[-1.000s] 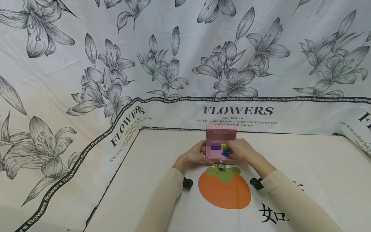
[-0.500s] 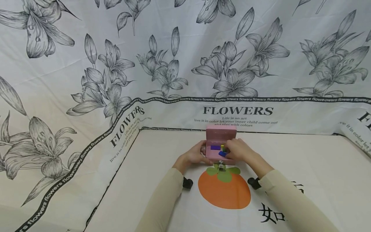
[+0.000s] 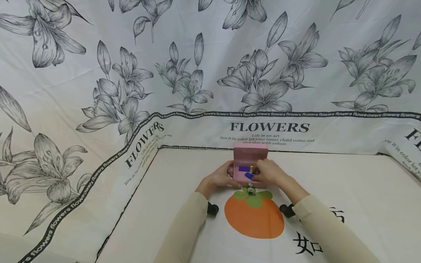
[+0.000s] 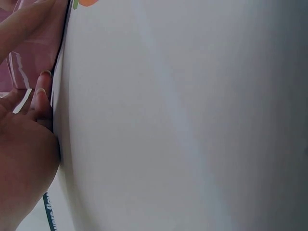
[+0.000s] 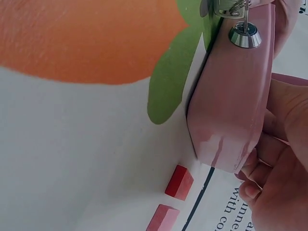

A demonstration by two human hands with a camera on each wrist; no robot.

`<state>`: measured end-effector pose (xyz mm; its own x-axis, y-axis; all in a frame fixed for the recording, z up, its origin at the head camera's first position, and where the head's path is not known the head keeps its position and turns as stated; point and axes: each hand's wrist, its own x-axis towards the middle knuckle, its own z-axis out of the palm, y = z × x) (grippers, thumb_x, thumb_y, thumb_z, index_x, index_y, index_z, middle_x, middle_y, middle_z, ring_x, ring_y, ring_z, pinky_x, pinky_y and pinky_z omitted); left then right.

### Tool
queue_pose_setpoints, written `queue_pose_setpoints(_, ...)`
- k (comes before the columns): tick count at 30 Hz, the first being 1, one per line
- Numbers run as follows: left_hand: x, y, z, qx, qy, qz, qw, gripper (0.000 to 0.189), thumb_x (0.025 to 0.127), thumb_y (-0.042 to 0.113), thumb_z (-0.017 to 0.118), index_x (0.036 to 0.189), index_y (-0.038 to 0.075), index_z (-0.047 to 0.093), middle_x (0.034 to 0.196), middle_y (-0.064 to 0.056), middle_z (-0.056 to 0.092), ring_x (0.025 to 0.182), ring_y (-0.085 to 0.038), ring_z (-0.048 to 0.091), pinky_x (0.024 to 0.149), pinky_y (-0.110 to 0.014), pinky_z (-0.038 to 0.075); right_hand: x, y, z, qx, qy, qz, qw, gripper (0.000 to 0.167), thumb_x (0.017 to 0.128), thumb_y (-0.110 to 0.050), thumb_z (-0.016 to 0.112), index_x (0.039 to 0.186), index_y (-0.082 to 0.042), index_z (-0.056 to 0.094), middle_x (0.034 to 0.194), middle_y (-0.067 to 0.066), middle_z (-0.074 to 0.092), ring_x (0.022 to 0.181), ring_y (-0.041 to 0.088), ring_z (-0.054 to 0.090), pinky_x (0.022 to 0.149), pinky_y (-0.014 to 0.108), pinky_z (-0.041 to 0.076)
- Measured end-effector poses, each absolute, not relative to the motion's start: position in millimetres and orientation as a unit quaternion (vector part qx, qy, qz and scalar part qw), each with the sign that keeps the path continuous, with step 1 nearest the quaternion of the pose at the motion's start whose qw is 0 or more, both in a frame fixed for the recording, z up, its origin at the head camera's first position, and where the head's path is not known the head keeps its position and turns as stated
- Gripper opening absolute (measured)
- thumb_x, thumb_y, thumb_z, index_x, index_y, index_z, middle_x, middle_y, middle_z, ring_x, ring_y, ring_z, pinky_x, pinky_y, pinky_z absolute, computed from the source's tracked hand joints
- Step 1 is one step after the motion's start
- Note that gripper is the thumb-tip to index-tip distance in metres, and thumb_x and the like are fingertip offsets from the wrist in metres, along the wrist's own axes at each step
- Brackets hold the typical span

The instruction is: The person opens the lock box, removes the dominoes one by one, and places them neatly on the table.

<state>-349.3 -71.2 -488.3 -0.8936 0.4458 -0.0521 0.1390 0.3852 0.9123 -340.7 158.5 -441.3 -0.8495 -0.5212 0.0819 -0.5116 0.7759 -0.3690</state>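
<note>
An open pink metal box [image 3: 250, 155], lid raised, stands near the back of the table. My left hand [image 3: 220, 175] holds its left side; in the left wrist view the fingertips [image 4: 42, 91] lie low beside the pink wall. My right hand [image 3: 269, 172] reaches over the right wall, thumb and forefinger inside, pinching a small blue block [image 3: 249, 175] set at a slant. A purple block [image 3: 244, 168] lies along the back of the box. Next to it a yellow block [image 3: 251, 167] is partly hidden by the right fingers. Other right fingers [image 5: 252, 190] hang curled outside the box.
A silver lock with a key [image 5: 244, 34] sits on the box front. A red block [image 5: 179, 183] and a pink block [image 5: 162, 219] lie on the cloth right of the box. A printed orange persimmon [image 3: 254, 215] decorates the cloth; a flower-print curtain [image 3: 269, 128] rises behind.
The right hand has shifted slightly left inside the box. The blue block has moved left and turned with it. A green block seen earlier is now hidden. The left hand stays put.
</note>
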Motion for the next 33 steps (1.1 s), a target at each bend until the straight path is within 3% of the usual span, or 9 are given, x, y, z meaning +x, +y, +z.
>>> queue_pose_setpoints(10,-348,-70,-490,0.183,0.813,0.534,0.144,0.098,0.070,-0.006,0.089,0.153,0.007,0.040,0.102,-0.012,0.056,0.088,-0.017,0.049,0.079,-0.027,0.042,-342,157,-446,-0.277,0.935,-0.221,0.015,0.022,0.081,-0.022,0.086,0.088,-0.003,0.076,0.078,0.001,0.073,0.070,0.014,0.065,0.070,0.038,0.055)
queue_pose_setpoints(18,-347,-70,-488,0.183,0.813,0.533,0.147,0.100,0.071,-0.005,0.090,0.155,0.008,0.037,0.108,-0.014,0.059,0.090,-0.017,0.050,0.078,-0.027,0.043,-344,156,-447,-0.290,0.926,-0.242,0.024,0.016,0.081,-0.014,0.085,0.085,-0.004,0.073,0.073,-0.001,0.067,0.065,0.012,0.058,0.065,0.032,0.050)
queue_pose_setpoints(25,-347,-71,-486,0.191,0.812,0.532,0.145,0.099,0.071,-0.005,0.089,0.154,0.007,0.037,0.106,-0.013,0.058,0.088,-0.015,0.050,0.077,-0.026,0.042,-345,154,-447,-0.306,0.921,-0.240,0.024,0.024,0.078,-0.010,0.086,0.096,0.001,0.075,0.081,0.002,0.072,0.072,0.014,0.064,0.072,0.037,0.056)
queue_pose_setpoints(33,-346,-71,-485,0.192,0.812,0.531,0.145,0.095,0.071,-0.007,0.088,0.152,0.006,0.039,0.108,-0.015,0.058,0.089,-0.017,0.050,0.078,-0.027,0.042,-351,151,-449,-0.314,0.912,-0.256,0.055,0.027,0.081,-0.008,0.084,0.104,0.002,0.074,0.077,0.000,0.066,0.070,0.014,0.057,0.067,0.032,0.049)
